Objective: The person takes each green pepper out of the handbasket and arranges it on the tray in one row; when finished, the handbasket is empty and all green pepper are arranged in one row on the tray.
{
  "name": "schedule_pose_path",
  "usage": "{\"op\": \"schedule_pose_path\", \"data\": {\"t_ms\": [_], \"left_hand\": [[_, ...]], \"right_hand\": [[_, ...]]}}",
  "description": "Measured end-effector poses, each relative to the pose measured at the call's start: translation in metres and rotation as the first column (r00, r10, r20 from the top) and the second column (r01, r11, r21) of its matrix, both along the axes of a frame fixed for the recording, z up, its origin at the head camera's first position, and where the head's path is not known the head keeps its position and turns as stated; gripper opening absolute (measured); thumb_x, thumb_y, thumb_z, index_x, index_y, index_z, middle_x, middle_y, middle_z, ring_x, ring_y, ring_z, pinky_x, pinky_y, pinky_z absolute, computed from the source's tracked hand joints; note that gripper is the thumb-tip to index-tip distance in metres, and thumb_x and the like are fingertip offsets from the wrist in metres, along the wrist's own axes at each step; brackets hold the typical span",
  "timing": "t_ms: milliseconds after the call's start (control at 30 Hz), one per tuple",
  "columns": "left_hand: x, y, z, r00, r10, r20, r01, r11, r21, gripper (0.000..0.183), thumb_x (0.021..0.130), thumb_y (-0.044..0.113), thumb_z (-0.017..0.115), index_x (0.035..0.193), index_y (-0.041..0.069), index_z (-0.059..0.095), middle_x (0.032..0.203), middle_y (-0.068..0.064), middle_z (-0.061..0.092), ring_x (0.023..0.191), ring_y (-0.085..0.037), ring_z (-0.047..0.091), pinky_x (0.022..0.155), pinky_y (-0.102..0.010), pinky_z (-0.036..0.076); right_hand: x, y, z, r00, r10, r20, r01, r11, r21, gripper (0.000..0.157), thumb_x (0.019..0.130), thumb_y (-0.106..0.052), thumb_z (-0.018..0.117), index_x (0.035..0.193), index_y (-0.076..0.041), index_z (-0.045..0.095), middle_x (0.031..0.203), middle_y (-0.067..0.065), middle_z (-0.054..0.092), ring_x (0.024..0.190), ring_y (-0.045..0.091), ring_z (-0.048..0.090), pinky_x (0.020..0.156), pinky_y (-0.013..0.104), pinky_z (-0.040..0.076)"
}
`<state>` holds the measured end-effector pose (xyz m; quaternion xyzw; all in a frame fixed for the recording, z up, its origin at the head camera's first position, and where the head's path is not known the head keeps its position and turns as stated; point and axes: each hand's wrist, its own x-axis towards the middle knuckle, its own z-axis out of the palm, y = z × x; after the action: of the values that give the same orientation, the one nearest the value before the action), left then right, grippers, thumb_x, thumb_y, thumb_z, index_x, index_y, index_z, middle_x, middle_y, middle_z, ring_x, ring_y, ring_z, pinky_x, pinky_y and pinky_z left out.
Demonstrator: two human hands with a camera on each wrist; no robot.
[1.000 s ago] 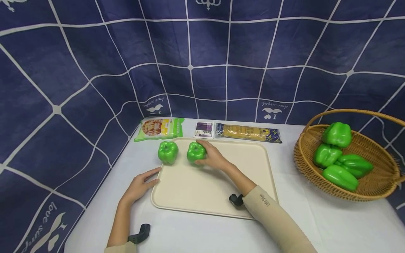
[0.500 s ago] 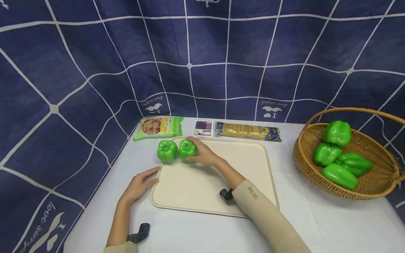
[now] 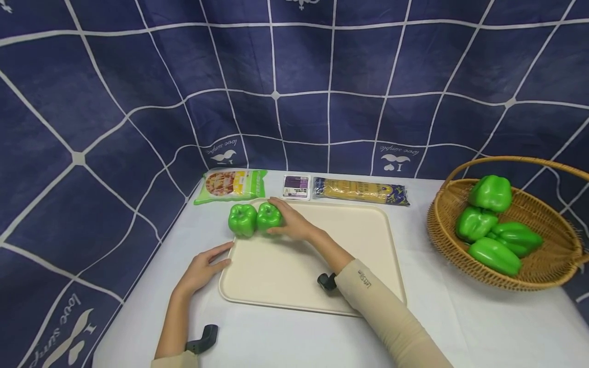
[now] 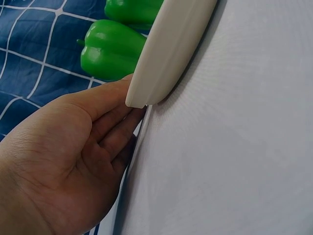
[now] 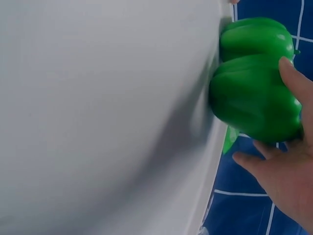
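The held pepper is bright green, glossy and blocky, with rounded lobes, pale highlights and a dimpled top turned upward. It stands upright at the far left of the cream tray, its side touching a similar neighbouring pepper, which sits nearer the tray's left corner. The right hand reaches round it from the right, its fingers parted only as wide as the pepper, thumb on the near side and the others curving along the far side. The left hand has its fingers extended and the thumb spread away, gripping nothing, with fingertips against the tray's left edge on the white desk.

A second ago a clear gap lay between the two peppers; the held one has since slid left and closed it, the right hand moving along. The neighbouring pepper and the left hand keep their places.
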<state>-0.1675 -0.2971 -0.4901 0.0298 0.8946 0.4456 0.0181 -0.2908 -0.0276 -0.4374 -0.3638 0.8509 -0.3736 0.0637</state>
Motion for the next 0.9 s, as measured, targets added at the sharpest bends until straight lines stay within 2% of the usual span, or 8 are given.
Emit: {"op": "schedule_pose_path", "data": {"t_ms": [200, 367, 467, 600, 733, 800, 900], "left_hand": [[-0.001, 0.001, 0.001, 1.0, -0.003, -0.002, 0.003, 1.0, -0.008, 0.049, 0.086, 0.032, 0.065, 0.131, 0.016, 0.053, 0.136, -0.008, 0.048, 0.129, -0.033, 0.036, 0.104, -0.053, 0.028], [-0.001, -0.001, -0.001, 1.0, -0.002, -0.008, 0.002, 1.0, -0.02, 0.05, 0.086, 0.033, 0.064, 0.132, 0.016, 0.053, 0.136, -0.009, 0.047, 0.129, -0.034, 0.036, 0.104, -0.053, 0.029], [0.0, -0.003, -0.002, 1.0, 0.007, -0.006, -0.007, 1.0, -0.023, 0.05, 0.086, 0.033, 0.064, 0.132, 0.016, 0.053, 0.137, -0.009, 0.046, 0.129, -0.034, 0.036, 0.104, -0.053, 0.028], [0.0, -0.004, -0.004, 1.0, 0.005, -0.002, -0.005, 1.0, -0.014, 0.05, 0.086, 0.035, 0.064, 0.132, 0.017, 0.053, 0.138, -0.009, 0.045, 0.13, -0.034, 0.035, 0.105, -0.054, 0.027], [-0.001, -0.003, -0.003, 1.0, -0.003, 0.0, 0.003, 1.0, -0.014, 0.051, 0.086, 0.036, 0.064, 0.132, 0.017, 0.052, 0.138, -0.009, 0.045, 0.13, -0.034, 0.034, 0.105, -0.054, 0.027], [-0.001, -0.002, -0.002, 1.0, -0.004, 0.003, 0.004, 1.0, -0.013, 0.05, 0.087, 0.035, 0.064, 0.132, 0.017, 0.052, 0.138, -0.009, 0.045, 0.13, -0.034, 0.034, 0.105, -0.054, 0.027], [-0.002, -0.001, -0.001, 1.0, -0.005, 0.011, 0.005, 1.0, -0.006, 0.049, 0.087, 0.032, 0.064, 0.132, 0.018, 0.052, 0.139, -0.008, 0.045, 0.13, -0.033, 0.034, 0.105, -0.053, 0.027]], "right_hand": [[0.004, 0.003, 0.007, 1.0, -0.014, -0.007, 0.014, 0.999, 0.029, 0.096, 0.076, -0.031, 0.076, 0.148, -0.014, 0.015, 0.153, 0.008, 0.01, 0.139, 0.024, 0.013, 0.111, 0.04, 0.016], [0.012, 0.015, 0.023, 1.0, -0.013, -0.023, 0.014, 1.0, 0.014, 0.098, 0.075, -0.033, 0.077, 0.149, -0.017, 0.014, 0.154, 0.008, 0.006, 0.14, 0.025, 0.009, 0.11, 0.045, 0.017], [0.016, 0.032, 0.034, 0.999, -0.011, -0.035, 0.011, 1.0, -0.008, 0.096, 0.076, -0.035, 0.076, 0.148, -0.017, 0.016, 0.154, 0.008, 0.008, 0.139, 0.025, 0.01, 0.11, 0.048, 0.018], [0.022, 0.071, 0.048, 0.998, -0.033, -0.045, 0.032, 0.999, -0.03, 0.09, 0.079, -0.035, 0.073, 0.148, -0.019, 0.018, 0.153, 0.007, 0.014, 0.139, 0.025, 0.014, 0.11, 0.049, 0.018], [0.028, 0.122, 0.063, 0.993, -0.097, -0.064, 0.095, 0.995, -0.03, 0.085, 0.081, -0.034, 0.072, 0.147, -0.018, 0.021, 0.152, 0.007, 0.018, 0.137, 0.027, 0.019, 0.109, 0.051, 0.02], [0.031, 0.149, 0.069, 0.986, -0.135, -0.1, 0.133, 0.991, -0.025, 0.083, 0.081, -0.034, 0.072, 0.146, -0.016, 0.024, 0.15, 0.008, 0.022, 0.135, 0.03, 0.023, 0.107, 0.054, 0.023], [0.036, 0.191, 0.076, 0.963, -0.209, -0.172, 0.208, 0.978, -0.025, 0.08, 0.081, -0.032, 0.072, 0.144, -0.012, 0.028, 0.148, 0.011, 0.027, 0.133, 0.035, 0.027, 0.102, 0.06, 0.026]]}}
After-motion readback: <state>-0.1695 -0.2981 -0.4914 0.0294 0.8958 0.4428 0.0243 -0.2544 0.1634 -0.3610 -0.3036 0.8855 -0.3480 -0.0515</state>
